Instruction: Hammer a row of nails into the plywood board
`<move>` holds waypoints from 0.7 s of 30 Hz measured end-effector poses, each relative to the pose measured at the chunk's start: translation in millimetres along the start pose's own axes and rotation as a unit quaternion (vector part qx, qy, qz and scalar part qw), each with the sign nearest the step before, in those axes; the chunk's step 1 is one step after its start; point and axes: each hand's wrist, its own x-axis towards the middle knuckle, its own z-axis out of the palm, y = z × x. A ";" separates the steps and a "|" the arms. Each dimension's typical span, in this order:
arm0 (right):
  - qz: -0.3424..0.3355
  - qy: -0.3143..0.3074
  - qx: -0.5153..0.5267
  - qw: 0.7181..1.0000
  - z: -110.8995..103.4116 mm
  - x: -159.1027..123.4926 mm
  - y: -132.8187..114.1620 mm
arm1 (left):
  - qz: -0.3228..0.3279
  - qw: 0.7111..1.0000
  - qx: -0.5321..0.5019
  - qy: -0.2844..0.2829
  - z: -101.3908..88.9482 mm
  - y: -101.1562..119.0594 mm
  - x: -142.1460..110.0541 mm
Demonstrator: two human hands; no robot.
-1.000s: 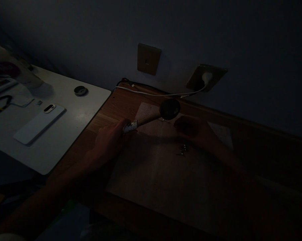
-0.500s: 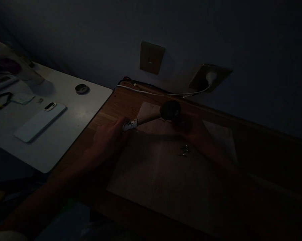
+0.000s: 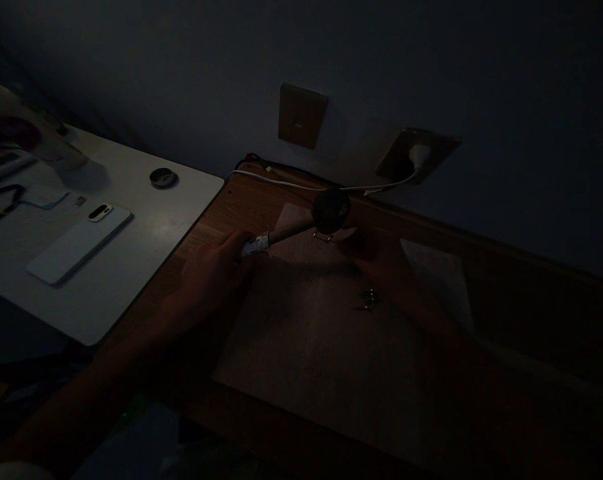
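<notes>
Dimly, in very poor light, the left grip (image 3: 209, 283) was closed firmly around the white-taped end of a wooden-handled hammer (image 3: 286, 235), holding it tilted across a pale board (image 3: 301, 327) on the wooden bench (image 3: 241, 207). Its dark round head (image 3: 330, 211) hung clear of the board, well forward of the left grip and just beside the right grip (image 3: 376, 261). Shadow hid whether the right fingers (image 3: 354, 243) were together or apart, though they reached close under the head without clearly touching it. A tiny bright metal piece (image 3: 322, 236) showed just below the head, too small and dim to identify. A small cluster of metal fasteners (image 3: 367, 300) lay on the board near the right grip, well apart from the head.

The gravest risk, as I judged it, was a misjudged swing striking the right fingers, since they sat so near the head and the darkness blurred their edges. A glancing blow could also have sent the tiny metal piece skidding away, or knocked the loose fasteners across the board and off the bench.
</notes>
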 end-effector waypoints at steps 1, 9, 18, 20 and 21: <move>-0.002 0.003 0.002 1.000 1.1 -0.7 2.1 | 0.004 1.000 -0.001 -0.005 0.1 0.6 -0.3; -0.004 0.023 0.014 1.000 -6.9 -16.9 21.8 | 0.033 0.999 0.014 -0.015 -6.1 20.7 -2.8; -0.039 -0.014 -0.065 0.997 -44.8 -45.5 10.0 | 0.054 0.997 0.052 -0.022 -12.3 34.5 -0.1; -0.033 -0.048 -0.058 0.997 -49.9 -51.3 8.6 | 0.049 0.997 0.053 -0.009 -14.2 37.3 -0.1; -0.033 -0.067 -0.057 0.996 -52.1 -53.7 7.9 | 0.050 0.997 0.053 -0.007 -15.3 38.7 0.4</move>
